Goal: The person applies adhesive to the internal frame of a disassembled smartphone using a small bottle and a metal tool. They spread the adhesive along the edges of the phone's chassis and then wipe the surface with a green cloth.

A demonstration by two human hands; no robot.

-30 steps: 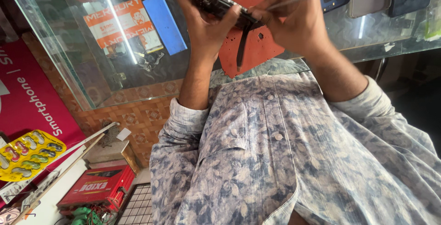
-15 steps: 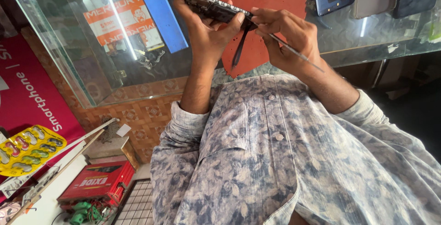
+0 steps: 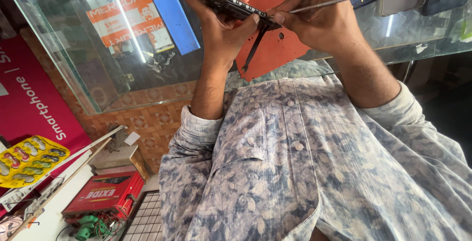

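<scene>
Though perhaps blurred, phone (image 3: 231,6) above orange mat (image 3: 275,29).

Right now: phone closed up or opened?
Opened: the phone shows bare internals and a flex strip dangling; left hand holds it tilted.

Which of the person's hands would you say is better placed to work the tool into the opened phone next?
Probably the right hand: it pinches the thin metal tool with its tip at the phone's edge, while the left hand grips the phone.
</scene>
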